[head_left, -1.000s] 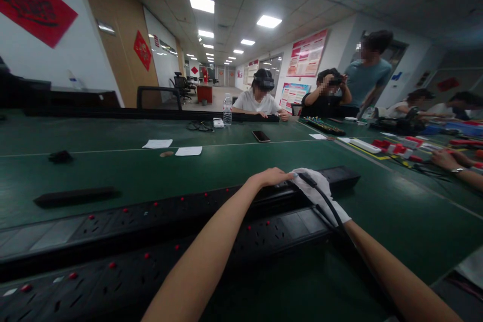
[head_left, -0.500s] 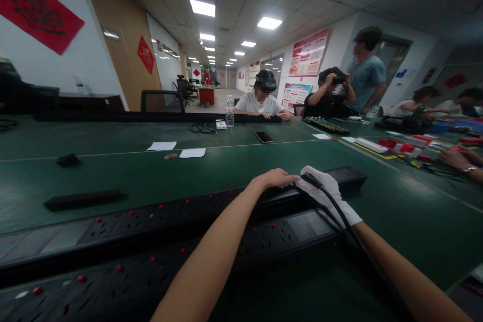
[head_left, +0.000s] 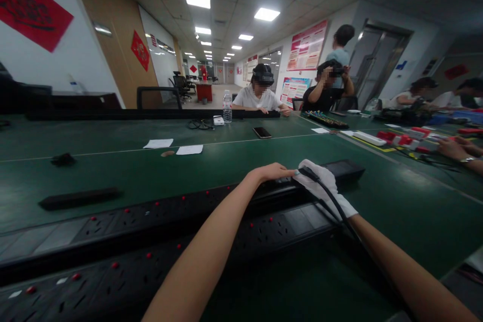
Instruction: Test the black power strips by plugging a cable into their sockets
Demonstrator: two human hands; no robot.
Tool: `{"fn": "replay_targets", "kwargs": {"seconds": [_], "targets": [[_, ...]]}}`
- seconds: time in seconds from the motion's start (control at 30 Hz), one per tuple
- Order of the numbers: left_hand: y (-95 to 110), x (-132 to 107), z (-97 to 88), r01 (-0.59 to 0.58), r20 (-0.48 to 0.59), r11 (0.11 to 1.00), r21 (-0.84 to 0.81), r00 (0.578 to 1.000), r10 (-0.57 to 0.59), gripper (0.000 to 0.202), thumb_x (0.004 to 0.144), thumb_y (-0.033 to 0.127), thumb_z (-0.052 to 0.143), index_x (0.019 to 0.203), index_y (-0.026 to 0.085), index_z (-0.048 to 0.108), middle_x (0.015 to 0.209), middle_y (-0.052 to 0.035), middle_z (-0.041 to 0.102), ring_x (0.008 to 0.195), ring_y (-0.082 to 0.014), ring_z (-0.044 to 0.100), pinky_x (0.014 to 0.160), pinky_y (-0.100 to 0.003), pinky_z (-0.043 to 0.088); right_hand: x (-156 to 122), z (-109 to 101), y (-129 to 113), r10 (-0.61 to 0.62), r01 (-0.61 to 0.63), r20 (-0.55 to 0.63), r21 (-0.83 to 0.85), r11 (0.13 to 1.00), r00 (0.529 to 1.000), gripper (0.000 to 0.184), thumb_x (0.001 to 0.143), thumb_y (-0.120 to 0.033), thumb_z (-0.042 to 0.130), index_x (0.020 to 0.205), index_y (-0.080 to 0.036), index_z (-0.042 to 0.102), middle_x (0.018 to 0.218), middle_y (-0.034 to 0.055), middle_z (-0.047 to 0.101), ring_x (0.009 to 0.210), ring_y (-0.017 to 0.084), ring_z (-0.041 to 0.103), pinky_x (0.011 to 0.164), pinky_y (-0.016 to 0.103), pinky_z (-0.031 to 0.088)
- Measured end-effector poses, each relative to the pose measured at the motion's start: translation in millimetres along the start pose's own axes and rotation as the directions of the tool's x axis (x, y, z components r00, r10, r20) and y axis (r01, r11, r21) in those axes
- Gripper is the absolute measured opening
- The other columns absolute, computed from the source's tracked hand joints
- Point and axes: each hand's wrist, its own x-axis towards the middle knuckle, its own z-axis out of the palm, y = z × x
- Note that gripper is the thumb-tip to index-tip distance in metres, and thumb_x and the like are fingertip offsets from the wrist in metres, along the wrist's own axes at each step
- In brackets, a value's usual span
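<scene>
Two long black power strips lie side by side, the far power strip [head_left: 158, 211] and the near power strip [head_left: 128, 266], both with red buttons and sockets. My left hand [head_left: 272, 172], bare, rests across the far strip, its visible fingers stretched toward the right; the rest of its fingers are hidden. In a white glove, my right hand [head_left: 320, 181] is closed on the plug end of a black cable [head_left: 341, 206], over the right part of the far strip. A left fingertip meets the glove beside the plug end. The cable runs back along my right forearm.
A dark bar [head_left: 79, 198] and a small black item [head_left: 63, 159] lie left on the green table [head_left: 377, 261]. Farther off are paper slips [head_left: 189, 149], a phone [head_left: 261, 133] and a water bottle [head_left: 227, 108]. Co-workers sit opposite; red and white parts [head_left: 405, 138] lie right.
The whole view has shifted slightly. Both my hands keep nearly the same place on the far strip, the right with the cable in it. A standing person in the background has moved left.
</scene>
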Motion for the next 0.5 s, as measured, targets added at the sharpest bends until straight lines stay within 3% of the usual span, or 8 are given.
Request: {"fn": "replay_targets", "kwargs": {"seconds": [0.23,0.5], "targets": [[0.5,-1.7,-0.2,0.007,-0.003,0.999,-0.036,1.0,-0.007,0.073,0.06,0.078,0.043,0.086,0.013,0.064,0.083,-0.0028,0.057,0.069,-0.0128,0.047,0.063,-0.024,0.036,-0.1,2.9,-1.4,0.037,-0.037,-0.036,-0.004,0.999,0.999,0.027,0.076,-0.05,0.045,0.075,-0.024,0.054,0.064,-0.0024,0.058,0.057,0.012,0.052,0.053,0.022,0.031],[0.8,-3.0,-0.1,0.005,-0.013,0.998,-0.062,1.0,-0.006,0.071,0.059,0.077,0.046,0.085,0.014,0.065,0.076,-0.0013,0.056,0.063,-0.0109,0.043,0.06,-0.023,0.035,-0.7,2.6,-0.5,0.04,-0.04,-0.044,0.003,0.999,0.998,0.024,0.076,-0.047,0.046,0.074,-0.024,0.053,0.062,-0.0033,0.057,0.055,0.011,0.051,0.052,0.022,0.029]]}}
